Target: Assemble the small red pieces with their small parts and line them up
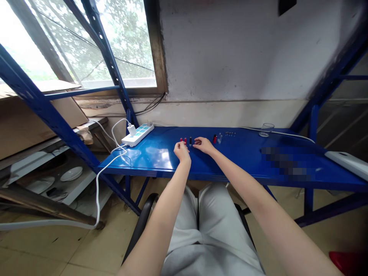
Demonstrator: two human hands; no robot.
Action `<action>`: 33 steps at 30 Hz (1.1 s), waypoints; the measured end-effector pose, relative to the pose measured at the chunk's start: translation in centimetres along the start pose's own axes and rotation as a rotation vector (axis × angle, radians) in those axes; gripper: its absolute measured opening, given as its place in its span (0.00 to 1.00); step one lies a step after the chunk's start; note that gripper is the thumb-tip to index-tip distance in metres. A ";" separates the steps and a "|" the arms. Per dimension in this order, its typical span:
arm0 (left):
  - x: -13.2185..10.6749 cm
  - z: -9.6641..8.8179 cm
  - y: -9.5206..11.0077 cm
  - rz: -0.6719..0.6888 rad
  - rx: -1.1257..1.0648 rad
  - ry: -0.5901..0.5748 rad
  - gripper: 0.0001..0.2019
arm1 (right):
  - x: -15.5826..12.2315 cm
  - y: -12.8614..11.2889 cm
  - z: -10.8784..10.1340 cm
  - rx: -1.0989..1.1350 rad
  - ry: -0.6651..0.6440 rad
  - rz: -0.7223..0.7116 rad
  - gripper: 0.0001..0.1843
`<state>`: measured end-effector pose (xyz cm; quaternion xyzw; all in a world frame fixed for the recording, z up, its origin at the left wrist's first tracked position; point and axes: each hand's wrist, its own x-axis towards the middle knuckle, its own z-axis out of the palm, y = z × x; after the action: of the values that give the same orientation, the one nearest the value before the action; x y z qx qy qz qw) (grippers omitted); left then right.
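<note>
Both my hands rest on a blue metal table [149, 155] near its middle. My left hand [182, 150] has its fingers curled, fingertips by two small red pieces [183, 140]. My right hand [203, 145] is also curled, its fingers pinched beside a small upright black piece [190, 141]. What either hand holds is too small to make out. Further right stand a red piece [214, 138], a clear small piece [220, 138] and a row of tiny dark parts [230, 133].
A white power strip [138, 134] with a plugged charger and white cable lies at the table's left end. A clear glass [266, 129] stands at the back right, and a white flat object [347, 163] at the far right. Blue rack posts frame both sides; shelves with plates at left.
</note>
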<state>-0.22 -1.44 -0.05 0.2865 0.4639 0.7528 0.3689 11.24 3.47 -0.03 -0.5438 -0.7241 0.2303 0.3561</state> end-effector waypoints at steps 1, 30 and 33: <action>0.0 0.0 0.0 0.000 -0.002 -0.004 0.06 | 0.3 0.1 0.5 0.011 0.011 0.010 0.20; -0.2 -0.1 0.2 -0.009 -0.028 -0.026 0.05 | -0.5 -0.5 -0.1 -0.068 0.250 -0.184 0.12; -0.4 -0.1 0.3 -0.002 -0.009 -0.059 0.05 | -2.2 -0.3 -1.5 -0.049 0.374 -0.254 0.15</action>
<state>-0.15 -1.89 0.19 0.3068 0.4497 0.7456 0.3844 12.55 1.24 0.55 -0.4899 -0.7136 0.0614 0.4970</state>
